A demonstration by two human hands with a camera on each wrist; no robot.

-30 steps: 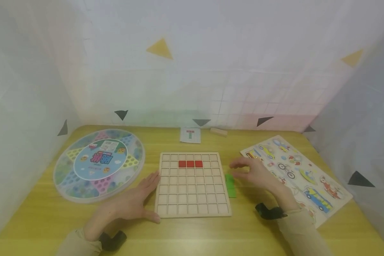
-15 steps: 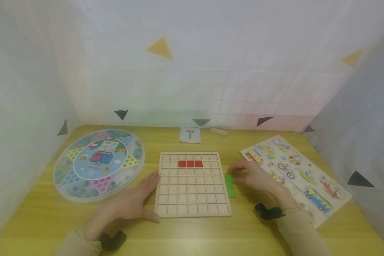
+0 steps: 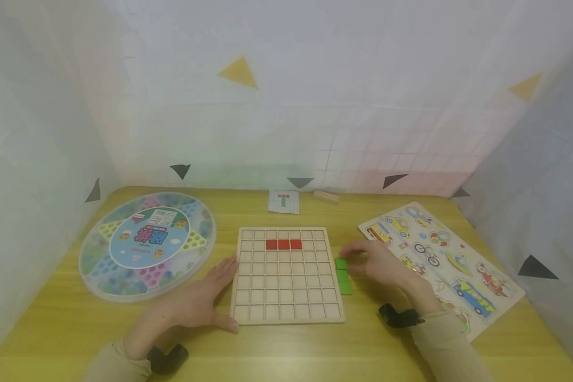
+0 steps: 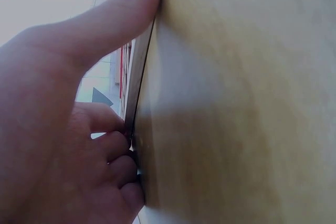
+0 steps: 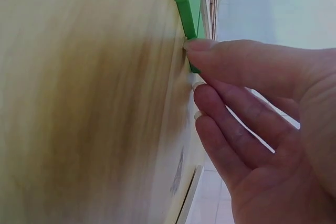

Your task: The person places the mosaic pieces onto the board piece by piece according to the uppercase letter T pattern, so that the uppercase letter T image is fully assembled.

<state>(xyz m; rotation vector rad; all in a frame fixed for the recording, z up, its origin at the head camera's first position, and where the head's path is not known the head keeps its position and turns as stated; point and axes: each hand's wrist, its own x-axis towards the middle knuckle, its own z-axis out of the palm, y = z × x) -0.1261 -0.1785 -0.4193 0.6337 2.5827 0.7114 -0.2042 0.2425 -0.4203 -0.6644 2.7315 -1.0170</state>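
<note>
At the right edge of a square pale wooden grid board (image 3: 286, 281), the right hand (image 3: 379, 262) pinches the farthest of three square green tiles (image 3: 341, 264), its thumb and index finger together on it. That tile lies flat on the yellow wood-grain table (image 3: 286, 353), just beside the board, with the two other green tiles (image 3: 344, 281) running from it toward the near right corner. Along the board's left edge, the left hand (image 3: 198, 302) grips nothing; its fingertips touch the edge and its thumb rests by the near left corner. Three square red tiles (image 3: 284, 244) sit side by side in the second row from the board's far edge, in the middle columns. Beyond, at the table's far edge, lie a white paper card with a red-and-green T (image 3: 284, 202) and a small pale wooden block (image 3: 326, 197). Toward the table's left edge is a round, multicoloured star-patterned game box (image 3: 150, 244); toward its right edge, a wooden vehicle-picture puzzle (image 3: 441, 273) lies slanted.
</note>
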